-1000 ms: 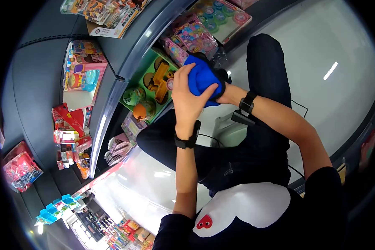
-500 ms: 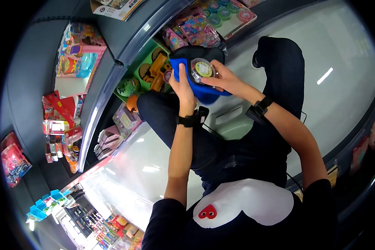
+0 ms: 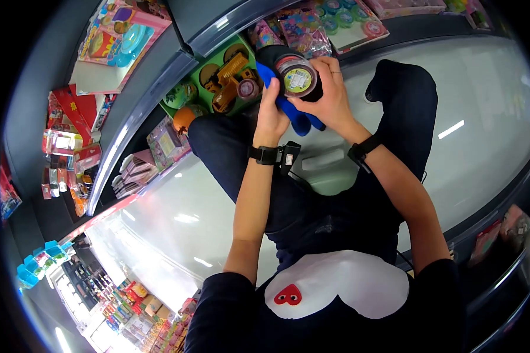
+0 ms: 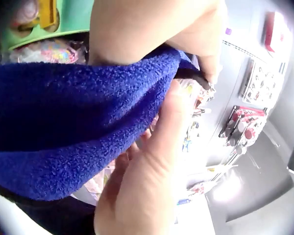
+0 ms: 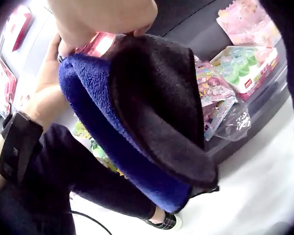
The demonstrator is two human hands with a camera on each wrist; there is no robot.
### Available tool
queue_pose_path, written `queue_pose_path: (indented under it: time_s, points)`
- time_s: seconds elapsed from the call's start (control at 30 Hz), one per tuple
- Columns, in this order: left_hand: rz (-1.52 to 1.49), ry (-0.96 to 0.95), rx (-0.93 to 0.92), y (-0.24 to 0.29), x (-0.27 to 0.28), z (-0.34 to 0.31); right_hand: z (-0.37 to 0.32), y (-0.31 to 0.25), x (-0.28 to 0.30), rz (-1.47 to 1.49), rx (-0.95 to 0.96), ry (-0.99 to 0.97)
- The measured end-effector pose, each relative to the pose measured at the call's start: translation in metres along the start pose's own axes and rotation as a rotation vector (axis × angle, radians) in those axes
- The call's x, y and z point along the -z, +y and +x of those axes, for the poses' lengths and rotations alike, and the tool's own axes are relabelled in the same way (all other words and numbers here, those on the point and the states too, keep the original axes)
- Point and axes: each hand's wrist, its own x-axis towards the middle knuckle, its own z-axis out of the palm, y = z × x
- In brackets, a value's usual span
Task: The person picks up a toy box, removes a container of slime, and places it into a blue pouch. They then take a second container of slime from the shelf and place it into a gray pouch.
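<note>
My right hand (image 3: 331, 97) grips a round, clear tub (image 3: 298, 80) with a yellow-green label on its face, fingers around its far edge and thumb along its near side. The blue and black cloth (image 5: 157, 98) lies behind and below the tub, its folds hanging down. My left hand (image 3: 272, 115) holds the cloth by its edge, thumb up against the tub's left side. In the left wrist view the fuzzy blue side of the cloth fills the space beside the left hand's thumb (image 4: 169, 117). From the right wrist view, the cloth hides most of the tub.
A green tray (image 3: 185, 101) with yellow toy vehicles, round toys and a small pink-lidded tub stands on the low shelf ahead. Bagged pink toys (image 3: 303, 32) and a box of round tubs (image 3: 350, 26) lie right of it. My bent knees flank a pale green stool (image 3: 330, 176).
The cloth, earlier wrapped over the right hand, has dropped lower, and the tub's labelled face now shows, turned upward. Both hands have moved slightly right as the head view shifted.
</note>
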Motion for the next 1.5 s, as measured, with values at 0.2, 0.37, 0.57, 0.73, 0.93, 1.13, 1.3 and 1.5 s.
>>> queue_pose_path:
  time_s: [0.2, 0.37, 0.57, 0.73, 0.93, 1.13, 1.3, 1.5]
  points:
    - [0.252, 0.142, -0.238, 0.005, -0.003, -0.001, 0.004, 0.002, -0.004, 0.025, 0.036, -0.129]
    - [0.417, 0.174, -0.218, 0.004, -0.004, 0.003, 0.014, 0.010, 0.000, 0.223, -0.083, -0.321]
    - [0.858, 0.180, -0.410, -0.007, -0.009, 0.000, 0.003, 0.012, 0.005, 0.244, -0.184, -0.278]
    - [0.735, 0.056, -0.490, -0.010, -0.003, 0.004, 0.005, 0.012, 0.010, 0.180, -0.137, -0.220]
    - [0.750, 0.061, -0.458, -0.005, -0.012, 0.008, 0.001, 0.020, 0.011, 0.042, -0.130, -0.205]
    - [1.096, 0.240, -0.764, -0.008, -0.016, 0.008, -0.004, 0.021, 0.007, -0.015, -0.099, -0.190]
    - [1.356, 0.304, -0.985, -0.005, -0.018, 0.003, 0.002, 0.017, 0.004, 0.011, -0.136, -0.204]
    - [1.640, 0.242, -0.993, -0.003, -0.021, -0.005, -0.006, 0.022, 0.004, 0.056, -0.164, -0.108]
